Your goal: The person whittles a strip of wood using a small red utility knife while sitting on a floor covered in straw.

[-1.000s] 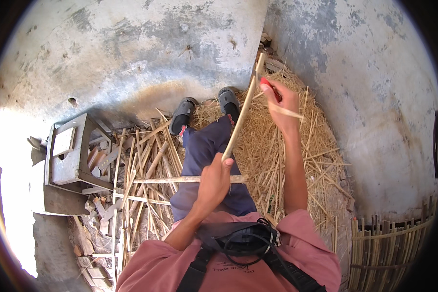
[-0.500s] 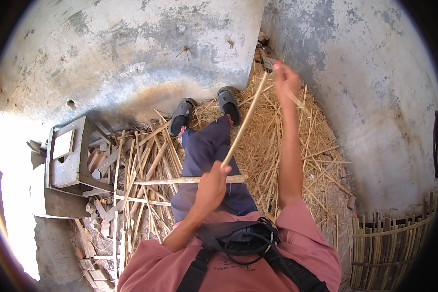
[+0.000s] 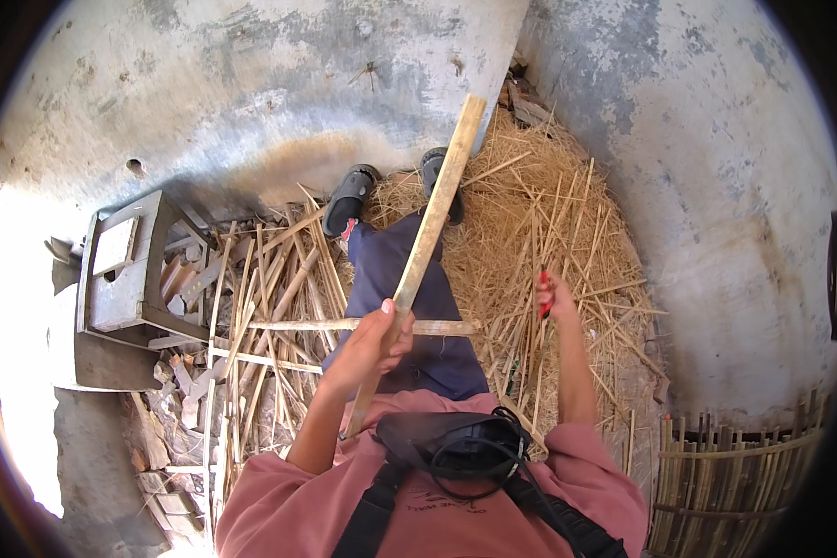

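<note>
My left hand is closed around a long, flat bamboo strip. The strip slants from near my chest up past my shoes, its broad pale face showing. Out to the right, my right hand grips a small red-handled tool; its working end cannot be made out. That hand is apart from the strip, over the pile of shavings. Across my thighs lies a thin bamboo stick, passing under the held strip.
Straw-like bamboo shavings cover the ground ahead and right. Loose bamboo sticks lie on my left beside a worn wooden box frame and broken bricks. A slatted bamboo basket stands at the near right. Weathered walls rise ahead and right.
My right hand has come back from the far end of the strip, down to the right. The strip has moved nearer and turned its broad face up. A thin sliver by that hand is gone.
</note>
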The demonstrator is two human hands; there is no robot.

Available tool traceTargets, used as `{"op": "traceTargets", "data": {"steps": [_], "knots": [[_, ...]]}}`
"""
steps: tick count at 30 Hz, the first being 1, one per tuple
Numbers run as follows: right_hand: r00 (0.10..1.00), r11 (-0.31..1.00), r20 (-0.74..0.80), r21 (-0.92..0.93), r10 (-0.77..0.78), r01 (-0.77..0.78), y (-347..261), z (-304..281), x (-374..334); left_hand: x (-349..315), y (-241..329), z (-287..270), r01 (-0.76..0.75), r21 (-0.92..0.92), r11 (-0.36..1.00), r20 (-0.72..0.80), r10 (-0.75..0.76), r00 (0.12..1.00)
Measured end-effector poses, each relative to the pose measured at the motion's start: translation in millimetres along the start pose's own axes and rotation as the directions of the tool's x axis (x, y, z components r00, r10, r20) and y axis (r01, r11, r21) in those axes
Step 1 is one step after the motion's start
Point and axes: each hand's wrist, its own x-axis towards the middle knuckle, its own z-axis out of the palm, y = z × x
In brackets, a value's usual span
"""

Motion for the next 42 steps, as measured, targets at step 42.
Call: {"op": "traceTargets", "data": {"steps": [42], "knots": [[0.487, 0.657, 0.575, 0.120, -0.657, 0.744, 34, 256, -271, 1, 41, 47, -0.221, 0.408, 0.886, 0.018, 0.234, 0.972]]}}
